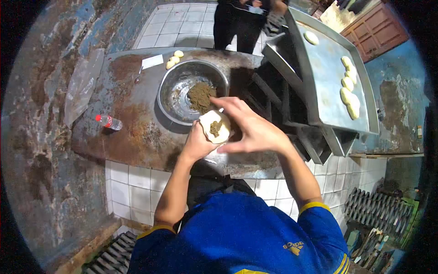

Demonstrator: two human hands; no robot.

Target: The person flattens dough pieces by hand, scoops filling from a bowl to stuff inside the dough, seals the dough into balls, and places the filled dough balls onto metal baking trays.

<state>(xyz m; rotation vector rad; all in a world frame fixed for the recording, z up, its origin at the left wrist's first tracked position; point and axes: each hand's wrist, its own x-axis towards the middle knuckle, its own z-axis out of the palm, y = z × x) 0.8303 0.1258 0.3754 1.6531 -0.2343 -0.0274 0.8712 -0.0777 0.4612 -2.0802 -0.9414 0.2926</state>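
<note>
A flattened round of pale dough [221, 135] lies in my left hand [197, 142], whose fingers curl under and around its edge. On the dough sits a small heap of brown filling [215, 128]. My right hand [255, 129] is beside the dough with thumb and fingers spread apart, the fingertips close to its upper right edge. Whether they touch it I cannot tell. Just beyond my hands stands a metal bowl [169, 104] with a mound of brown crumbly filling [200, 97] in it.
Several dough balls [174, 60] and a white card [152, 61] lie behind the bowl. A red-capped bottle [111, 122] is at the left. Stacked trays [315, 82] rise at the right, the top one carrying dough pieces [347, 84]. A person [242, 23] stands across the table [132, 105].
</note>
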